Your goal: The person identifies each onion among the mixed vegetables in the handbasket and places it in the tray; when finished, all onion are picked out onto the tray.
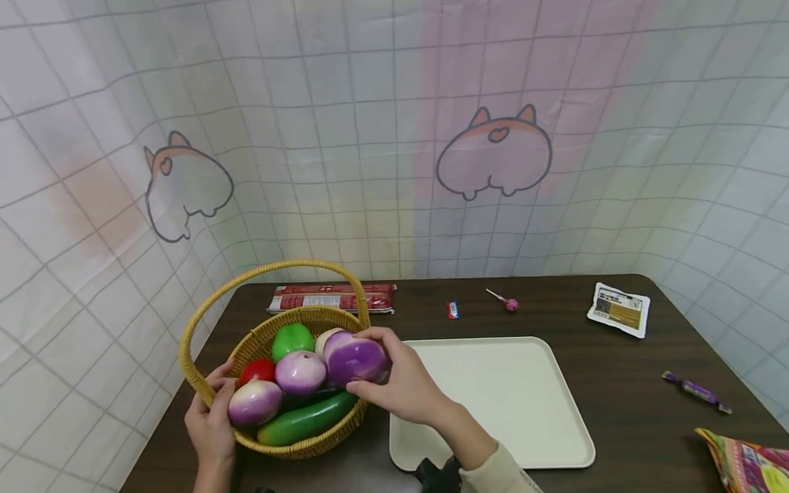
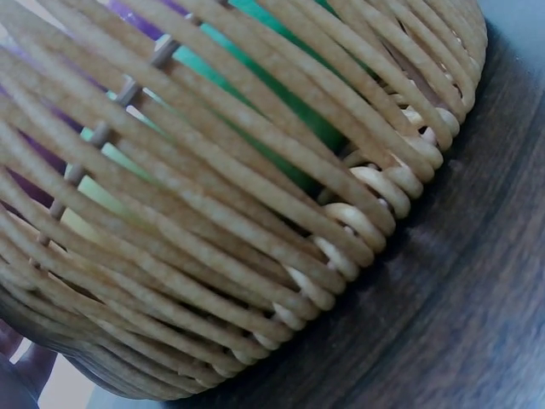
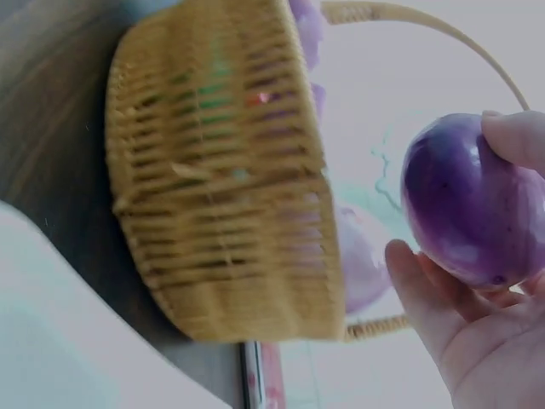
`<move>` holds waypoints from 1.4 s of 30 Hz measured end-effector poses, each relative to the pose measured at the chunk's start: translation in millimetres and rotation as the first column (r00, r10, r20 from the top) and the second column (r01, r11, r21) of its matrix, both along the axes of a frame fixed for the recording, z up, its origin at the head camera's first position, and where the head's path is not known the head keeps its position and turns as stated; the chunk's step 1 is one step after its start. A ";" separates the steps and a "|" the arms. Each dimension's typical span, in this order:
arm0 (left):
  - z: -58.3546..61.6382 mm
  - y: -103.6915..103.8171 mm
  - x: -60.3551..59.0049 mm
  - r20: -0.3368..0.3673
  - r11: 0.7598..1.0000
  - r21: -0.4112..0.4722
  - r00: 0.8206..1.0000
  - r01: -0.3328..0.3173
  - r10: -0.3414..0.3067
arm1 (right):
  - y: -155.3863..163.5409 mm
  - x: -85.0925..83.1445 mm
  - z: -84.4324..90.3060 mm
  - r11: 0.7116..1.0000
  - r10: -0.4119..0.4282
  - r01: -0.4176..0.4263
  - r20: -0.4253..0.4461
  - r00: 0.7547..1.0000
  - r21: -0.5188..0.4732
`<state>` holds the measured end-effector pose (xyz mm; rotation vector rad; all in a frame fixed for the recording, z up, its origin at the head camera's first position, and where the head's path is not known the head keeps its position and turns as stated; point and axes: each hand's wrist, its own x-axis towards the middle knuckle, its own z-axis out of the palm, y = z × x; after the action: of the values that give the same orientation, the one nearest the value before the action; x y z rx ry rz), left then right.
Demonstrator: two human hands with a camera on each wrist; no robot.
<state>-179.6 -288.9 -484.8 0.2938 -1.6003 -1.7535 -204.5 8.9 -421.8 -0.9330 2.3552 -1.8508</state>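
Observation:
A yellow wicker basket (image 1: 271, 448) with a tall arched handle stands at the left of the table. My left hand (image 1: 211, 418) grips its left rim near the handle's base. My right hand (image 1: 403, 383) holds a glossy purple-and-white round vegetable (image 1: 356, 361) between thumb and fingers, at the basket's right rim; in the right wrist view this vegetable (image 3: 464, 200) is apart from the basket. Inside lie more purple-and-white round vegetables (image 1: 300, 373), a green bell pepper (image 1: 292, 341), a red round vegetable (image 1: 257, 370) and a cucumber-like green one (image 1: 308, 419).
Right of the basket lies a white tray (image 1: 493, 404). Behind are a long red package (image 1: 333, 298), a small wrapped candy (image 1: 453, 310) and a lollipop (image 1: 510, 305). Toward the right are a white pouch (image 1: 618, 310), a purple-wrapped candy (image 1: 696, 392) and a colourful bag (image 1: 752, 462).

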 end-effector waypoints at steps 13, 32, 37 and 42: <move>1.4 -0.3 -0.3 -0.018 1.000 -0.011 1.000 -0.013 0.013 | 51.2 -22.1 -10.2 0.983 -0.180 0.180 -0.011 0.984 0.033; 0.2 -0.2 0.4 -0.019 1.000 0.004 1.000 0.000 0.000 | 68.5 -21.3 -4.8 0.960 -0.273 0.266 0.087 0.958 0.086; 0.1 0.5 0.4 -0.018 1.000 0.000 1.000 -0.005 0.005 | 70.2 -23.1 -10.7 0.958 -0.277 0.265 0.116 0.954 0.105; 0.9 1.5 -0.2 -0.026 1.000 -0.003 1.000 -0.007 0.007 | 72.8 -31.4 -26.3 0.945 -0.315 0.296 0.152 0.937 0.135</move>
<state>-179.8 -287.5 -483.9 0.2740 -1.5821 -1.7420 -235.9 81.7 -448.0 -0.3931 2.5788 -1.7820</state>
